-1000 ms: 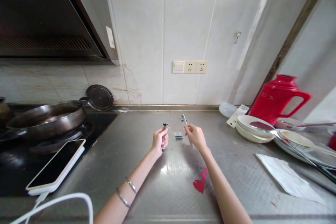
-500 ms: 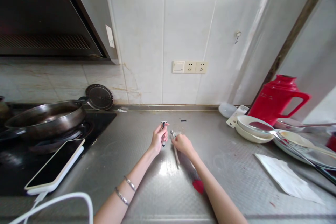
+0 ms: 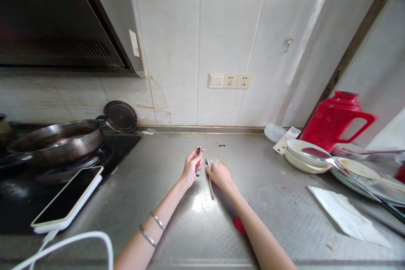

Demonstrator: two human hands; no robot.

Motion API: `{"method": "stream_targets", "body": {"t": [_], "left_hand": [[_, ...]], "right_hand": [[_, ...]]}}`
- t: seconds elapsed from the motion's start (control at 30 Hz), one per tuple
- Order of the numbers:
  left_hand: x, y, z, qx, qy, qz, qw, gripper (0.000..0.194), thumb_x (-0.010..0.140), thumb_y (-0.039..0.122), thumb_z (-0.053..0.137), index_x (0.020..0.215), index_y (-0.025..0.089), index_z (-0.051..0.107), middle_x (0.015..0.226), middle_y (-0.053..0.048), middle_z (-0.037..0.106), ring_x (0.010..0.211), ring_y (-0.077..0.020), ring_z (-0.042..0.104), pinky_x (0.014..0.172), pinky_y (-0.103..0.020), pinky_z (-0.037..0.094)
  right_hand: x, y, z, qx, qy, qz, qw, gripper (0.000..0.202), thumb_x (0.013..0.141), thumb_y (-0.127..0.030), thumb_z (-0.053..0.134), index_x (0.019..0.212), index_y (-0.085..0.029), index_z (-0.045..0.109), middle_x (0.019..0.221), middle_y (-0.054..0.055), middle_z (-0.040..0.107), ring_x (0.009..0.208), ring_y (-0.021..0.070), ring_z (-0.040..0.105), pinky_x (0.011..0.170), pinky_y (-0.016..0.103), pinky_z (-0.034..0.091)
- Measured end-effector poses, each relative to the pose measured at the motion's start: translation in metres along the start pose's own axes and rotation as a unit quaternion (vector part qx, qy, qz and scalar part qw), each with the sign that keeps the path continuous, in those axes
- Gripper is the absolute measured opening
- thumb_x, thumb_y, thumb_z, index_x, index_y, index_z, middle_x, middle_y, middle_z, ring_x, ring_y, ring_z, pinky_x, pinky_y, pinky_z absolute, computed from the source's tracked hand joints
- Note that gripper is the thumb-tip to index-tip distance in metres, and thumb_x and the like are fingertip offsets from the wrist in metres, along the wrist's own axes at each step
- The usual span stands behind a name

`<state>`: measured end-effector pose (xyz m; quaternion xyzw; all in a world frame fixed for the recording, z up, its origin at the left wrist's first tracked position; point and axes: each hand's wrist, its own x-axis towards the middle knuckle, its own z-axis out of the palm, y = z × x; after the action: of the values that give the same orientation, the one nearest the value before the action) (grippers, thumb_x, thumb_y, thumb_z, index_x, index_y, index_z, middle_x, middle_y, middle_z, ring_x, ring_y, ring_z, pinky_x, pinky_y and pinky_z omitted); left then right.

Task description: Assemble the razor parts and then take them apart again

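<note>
The dark razor-looking tool (image 3: 198,173) is in the left hand (image 3: 190,167), fingers wrapped round its handle, top end poking out. A slim pale-handled tool (image 3: 211,190) sits just beside it, against the right hand (image 3: 220,174); can't tell if those fingers actually grip. I'd keep fingers off both top ends. Forearms angle inward over the worktop (image 3: 158,202), hands near but apart.

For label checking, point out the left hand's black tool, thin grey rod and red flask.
Black tool (image 3: 198,173), head view: lower handle.
Thin grey rod (image 3: 211,188), head view: shaft.
Red flask (image 3: 329,118), head view: body.
</note>
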<state>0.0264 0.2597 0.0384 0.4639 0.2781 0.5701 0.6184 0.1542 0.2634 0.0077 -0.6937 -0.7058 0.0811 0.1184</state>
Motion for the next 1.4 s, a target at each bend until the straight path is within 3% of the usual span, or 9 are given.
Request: {"method": "stream_targets", "body": {"t": [0.1, 0.23, 0.43, 0.77, 1.2, 1.4], "left_hand": [[0.001, -0.001, -0.001, -0.001, -0.002, -0.007, 1.0, 0.034, 0.071, 0.04, 0.062, 0.096, 0.017, 0.057, 0.05, 0.008, 0.037, 0.04, -0.0039, 0.03, 0.042, -0.018, 0.027], [0.002, -0.002, -0.003, -0.005, 0.007, -0.021, 1.0, 0.035, 0.069, 0.039, 0.064, 0.095, 0.016, 0.056, 0.049, 0.008, 0.037, 0.039, -0.0039, 0.03, 0.042, -0.018, 0.027], [0.003, -0.003, -0.004, -0.005, 0.009, -0.029, 1.0, 0.035, 0.069, 0.039, 0.065, 0.094, 0.017, 0.056, 0.049, 0.008, 0.038, 0.039, -0.004, 0.03, 0.041, -0.018, 0.027], [0.002, -0.003, -0.004, -0.009, 0.008, -0.028, 1.0, 0.036, 0.068, 0.039, 0.065, 0.095, 0.017, 0.056, 0.05, 0.008, 0.038, 0.039, -0.0036, 0.03, 0.041, -0.018, 0.025], [0.003, -0.003, -0.004, -0.01, 0.023, -0.03, 0.999, 0.037, 0.067, 0.039, 0.066, 0.095, 0.017, 0.056, 0.05, 0.008, 0.038, 0.039, -0.0036, 0.03, 0.041, -0.018, 0.025], [0.003, -0.004, -0.005, -0.015, 0.022, -0.028, 0.999, 0.035, 0.068, 0.037, 0.065, 0.095, 0.017, 0.057, 0.05, 0.008, 0.037, 0.039, -0.0033, 0.03, 0.04, -0.018, 0.025]], "right_hand": [[0.004, 0.011, -0.01, 0.004, 0.037, 0.003, 0.999, 0.042, 0.086, -0.044, 0.037, 0.077, -0.016, 0.067, 0.081, 0.015, 0.068, 0.076, 0.023, 0.064, 0.061, 0.027, 0.041], [0.012, 0.04, -0.022, 0.036, 0.098, -0.004, 0.995, 0.032, 0.086, -0.038, 0.041, 0.082, -0.019, 0.066, 0.083, 0.009, 0.066, 0.077, 0.018, 0.061, 0.06, 0.023, 0.038], [0.024, 0.069, -0.011, 0.105, 0.109, -0.124, 0.981, 0.022, 0.084, -0.027, 0.046, 0.091, -0.02, 0.067, 0.1, 0.006, 0.06, 0.094, 0.0163, 0.052, 0.076, 0.023, 0.038], [0.034, 0.065, -0.001, 0.081, 0.081, -0.201, 0.973, 0.023, 0.085, -0.025, 0.047, 0.088, -0.019, 0.069, 0.097, 0.006, 0.062, 0.095, 0.0173, 0.049, 0.083, 0.025, 0.036], [0.032, 0.061, -0.008, 0.053, 0.043, -0.196, 0.978, 0.023, 0.084, -0.023, 0.048, 0.082, -0.019, 0.071, 0.098, 0.006, 0.064, 0.094, 0.017, 0.053, 0.084, 0.023, 0.036], [0.031, 0.059, -0.01, 0.042, 0.054, -0.195, 0.978, 0.024, 0.085, -0.025, 0.048, 0.081, -0.018, 0.07, 0.096, 0.008, 0.065, 0.094, 0.0166, 0.054, 0.083, 0.021, 0.036]]}}
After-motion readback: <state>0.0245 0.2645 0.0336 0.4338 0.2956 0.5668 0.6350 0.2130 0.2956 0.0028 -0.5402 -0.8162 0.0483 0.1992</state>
